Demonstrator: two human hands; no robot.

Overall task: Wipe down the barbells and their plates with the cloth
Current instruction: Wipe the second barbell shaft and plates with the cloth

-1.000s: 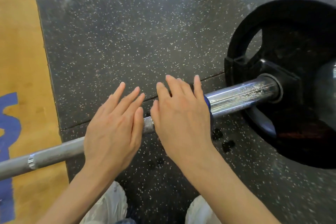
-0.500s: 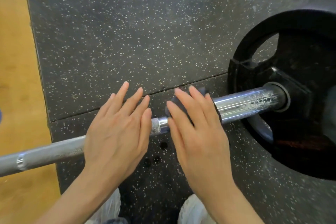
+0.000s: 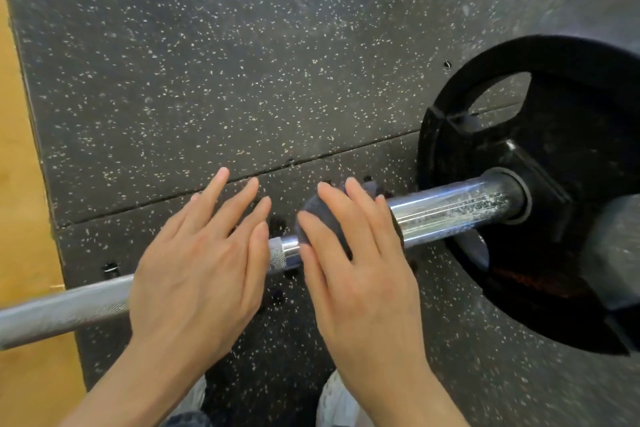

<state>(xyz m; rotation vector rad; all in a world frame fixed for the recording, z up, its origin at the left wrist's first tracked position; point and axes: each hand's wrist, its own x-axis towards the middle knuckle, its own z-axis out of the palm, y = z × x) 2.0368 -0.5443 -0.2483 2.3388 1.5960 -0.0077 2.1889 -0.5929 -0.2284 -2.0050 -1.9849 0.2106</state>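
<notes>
Speckled black rubber flooring (image 3: 214,55) lay under a barbell (image 3: 450,210) resting across it, a black plate (image 3: 554,135) loaded on its right end. A dark cloth (image 3: 313,215) sat draped over the chrome sleeve just beside the knurled shaft, pressed flat under the right hand (image 3: 356,274), whose fingers were straight. The left hand (image 3: 197,267) rested flat on the shaft, fingers extended, gripping nothing. Soft and limp, the cloth likely needed wrapping around the bar; the steel looked heavy, rigid and slick. Yellow flooring (image 3: 20,253) edged the left.
</notes>
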